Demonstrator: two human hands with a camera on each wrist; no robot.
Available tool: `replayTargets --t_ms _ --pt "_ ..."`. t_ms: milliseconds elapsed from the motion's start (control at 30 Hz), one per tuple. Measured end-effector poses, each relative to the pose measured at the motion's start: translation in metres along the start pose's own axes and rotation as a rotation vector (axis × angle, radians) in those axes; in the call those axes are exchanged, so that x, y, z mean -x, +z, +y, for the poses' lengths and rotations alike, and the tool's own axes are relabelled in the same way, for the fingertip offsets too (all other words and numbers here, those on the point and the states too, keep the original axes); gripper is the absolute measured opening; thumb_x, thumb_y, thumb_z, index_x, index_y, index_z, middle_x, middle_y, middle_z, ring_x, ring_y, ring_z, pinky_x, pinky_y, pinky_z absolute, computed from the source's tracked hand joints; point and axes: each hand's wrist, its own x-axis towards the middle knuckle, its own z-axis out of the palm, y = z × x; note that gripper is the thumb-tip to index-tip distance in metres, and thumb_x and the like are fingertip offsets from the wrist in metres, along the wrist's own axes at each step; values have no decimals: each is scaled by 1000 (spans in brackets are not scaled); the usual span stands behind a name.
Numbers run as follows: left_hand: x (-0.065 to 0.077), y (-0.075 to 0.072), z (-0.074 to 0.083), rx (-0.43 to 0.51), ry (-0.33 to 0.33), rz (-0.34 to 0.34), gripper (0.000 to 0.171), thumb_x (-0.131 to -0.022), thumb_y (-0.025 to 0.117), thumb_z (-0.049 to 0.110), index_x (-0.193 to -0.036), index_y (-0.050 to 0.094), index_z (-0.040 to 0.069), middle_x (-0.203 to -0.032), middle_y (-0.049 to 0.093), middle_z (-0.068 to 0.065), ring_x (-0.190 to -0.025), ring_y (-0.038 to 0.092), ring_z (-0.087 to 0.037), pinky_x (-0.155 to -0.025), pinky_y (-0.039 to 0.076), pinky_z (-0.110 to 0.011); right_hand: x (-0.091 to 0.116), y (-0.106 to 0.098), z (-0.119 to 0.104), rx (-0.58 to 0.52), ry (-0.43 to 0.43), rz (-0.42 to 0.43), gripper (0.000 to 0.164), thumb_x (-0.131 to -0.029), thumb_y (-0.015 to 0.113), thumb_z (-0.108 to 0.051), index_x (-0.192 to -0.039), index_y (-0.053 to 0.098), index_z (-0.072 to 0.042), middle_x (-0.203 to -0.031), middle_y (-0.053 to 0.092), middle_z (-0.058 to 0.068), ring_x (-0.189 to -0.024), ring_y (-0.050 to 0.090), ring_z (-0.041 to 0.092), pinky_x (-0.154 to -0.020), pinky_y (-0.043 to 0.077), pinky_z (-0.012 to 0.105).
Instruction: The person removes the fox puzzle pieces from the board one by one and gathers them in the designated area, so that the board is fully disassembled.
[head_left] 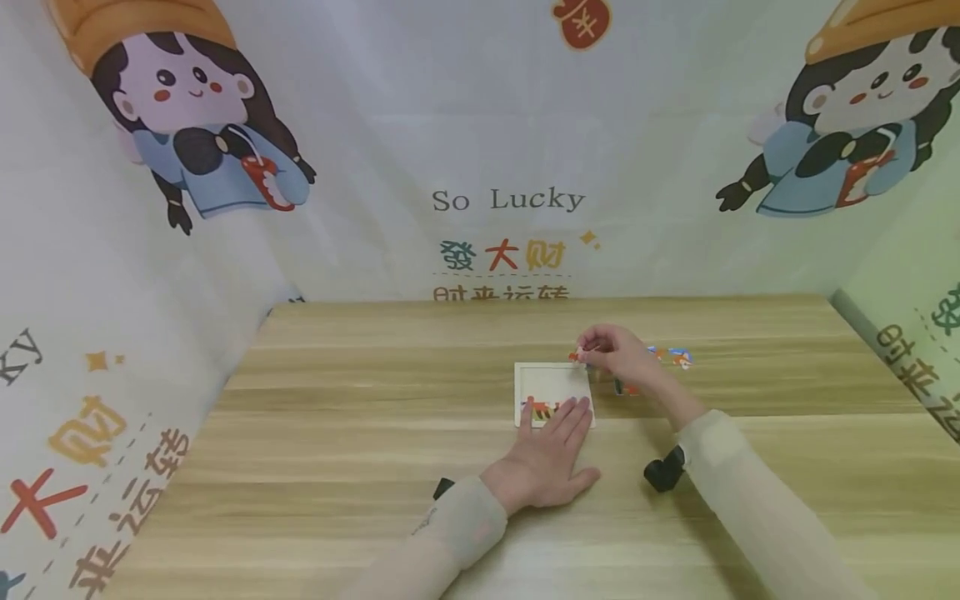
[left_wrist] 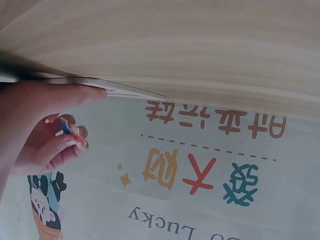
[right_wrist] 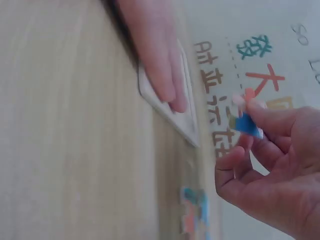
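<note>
A square white puzzle tray (head_left: 553,379) lies on the table, with several joined puzzle pieces (head_left: 538,408) along its near edge. My left hand (head_left: 546,463) rests flat on the tray's near side, fingers straight, and covers part of those pieces. Above the tray's far right corner, my right hand (head_left: 617,354) pinches a puzzle piece (right_wrist: 247,124) between thumb and fingers. That piece shows blue and orange in the right wrist view. Loose puzzle pieces (head_left: 680,358) lie right of the tray, partly hidden by the right hand and forearm.
The wooden table (head_left: 360,433) reaches back to a printed cloth backdrop (head_left: 360,167). A black object (head_left: 663,472) shows beside the right sleeve, and a smaller dark one (head_left: 443,487) by the left sleeve.
</note>
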Motion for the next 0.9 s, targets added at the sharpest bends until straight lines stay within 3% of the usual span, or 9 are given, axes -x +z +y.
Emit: replayTargets --t_ms 267,433,600,900 --pt "-2 -5 -3 45 14 -21 77 -102 27 60 -162 7 17 -170 0 5 -157 2 -12 -125 6 -60 10 -27 -1 31 -8 88 28 -100 58 -14 -120 60 5 -108 66 13 -89 62 19 -72 54 28" --pt "-1 -8 -4 87 17 -43 76 -103 28 60 -162 7 16 -170 -2 4 -157 1 -13 -125 2 -60 28 -49 9 20 58 149 35 -98 63 -14 -124 61 9 -94 68 -3 -81 63 7 -73 58 23" --pt "-1 -10 -5 94 17 -40 75 -103 28 59 -162 8 16 -170 0 4 -158 2 -13 -126 2 -59 48 -70 23 -20 115 160 39 -97 63 -10 -126 56 15 -82 64 -17 -74 63 2 -70 58 21" --pt "1 -9 -3 104 18 -23 74 -103 28 58 -162 11 17 -170 3 5 -157 6 -13 -126 6 -58 73 -89 51 72 216 141 30 -94 66 -8 -110 59 16 -82 66 -10 -72 61 -1 -69 58 18"
